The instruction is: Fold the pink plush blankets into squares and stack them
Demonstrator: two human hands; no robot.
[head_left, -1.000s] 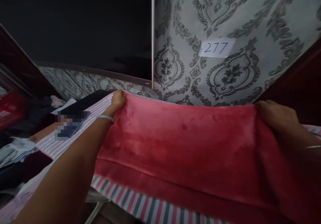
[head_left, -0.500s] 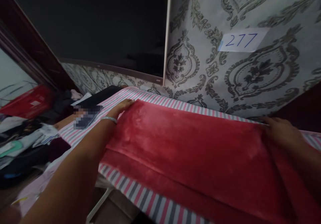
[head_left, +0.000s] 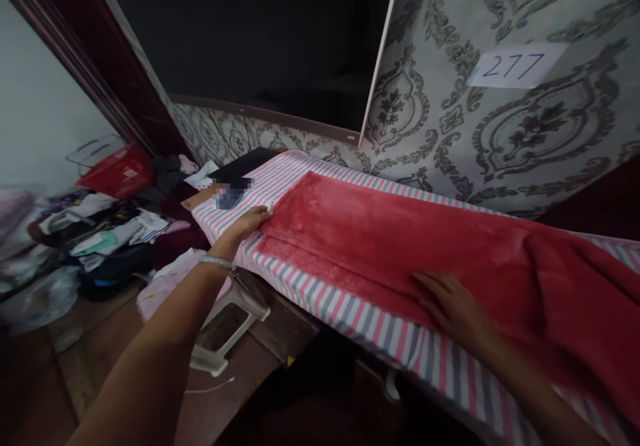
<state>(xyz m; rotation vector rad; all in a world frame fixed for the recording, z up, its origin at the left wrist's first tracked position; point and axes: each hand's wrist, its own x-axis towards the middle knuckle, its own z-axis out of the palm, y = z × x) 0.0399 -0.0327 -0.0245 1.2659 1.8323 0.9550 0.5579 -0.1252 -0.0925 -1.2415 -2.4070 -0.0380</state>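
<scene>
A red plush cloth [head_left: 400, 246] lies spread along a board covered in pink, grey and white striped fabric [head_left: 350, 316]. My left hand [head_left: 250, 223] rests at the cloth's near left corner, fingers stretched out flat. My right hand [head_left: 450, 303] lies palm down on the cloth's front edge, fingers apart and flat. At the right the cloth bunches into folds [head_left: 585, 286].
A dark screen [head_left: 260, 33] hangs on the patterned wall, beside a paper label reading 277 [head_left: 517, 65]. A dark flat object [head_left: 245, 165] lies at the board's far left end. Piled clothes [head_left: 100, 233] and a red bag [head_left: 117, 171] sit at the left. A white plastic stool [head_left: 225, 326] stands below.
Both hands lowered the raised cloth onto the striped board and let go of its far edge. They now lie flat at the near edge. The view has swung left and down.
</scene>
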